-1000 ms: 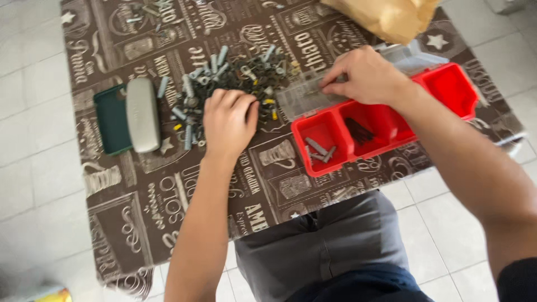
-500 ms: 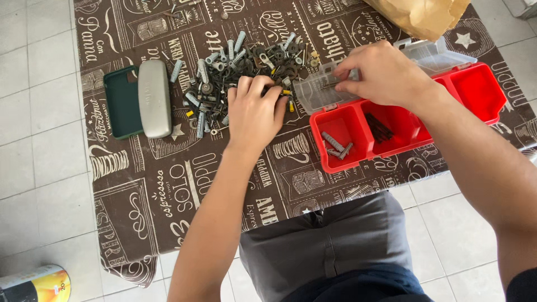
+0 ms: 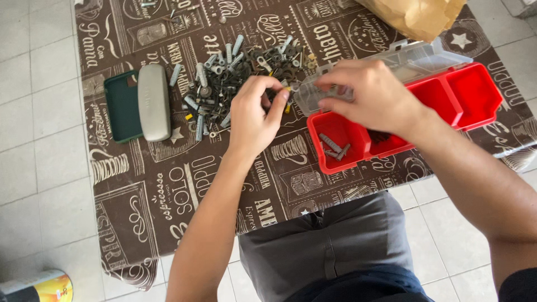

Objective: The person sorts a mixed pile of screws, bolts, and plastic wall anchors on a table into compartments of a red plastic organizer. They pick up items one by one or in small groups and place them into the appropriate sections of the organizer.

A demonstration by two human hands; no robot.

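A heap of small hardware point(image 3: 235, 75), grey wall plugs, dark screws and washers, lies on the brown printed tablecloth point(image 3: 168, 184). My left hand point(image 3: 254, 114) rests at the heap's near right edge, fingers pinched together around a small piece I cannot make out. My right hand point(image 3: 372, 98) lies over the clear hinged lid point(image 3: 414, 59) of a red compartment box point(image 3: 475, 92), fingers curled at the lid's left end. The box's left compartment holds a few grey plugs point(image 3: 334, 146).
A grey case point(image 3: 154, 100) lies on a dark green tray point(image 3: 120, 106) left of the heap. A brown paper bag point(image 3: 417, 17) sits at the table's far right. Tiled floor surrounds the table; a yellow can point(image 3: 39, 286) stands at the bottom left.
My left hand has slid right from the middle of the heap to its right edge and pinched its fingers. My right hand stays on the lid. The camera view has shifted.
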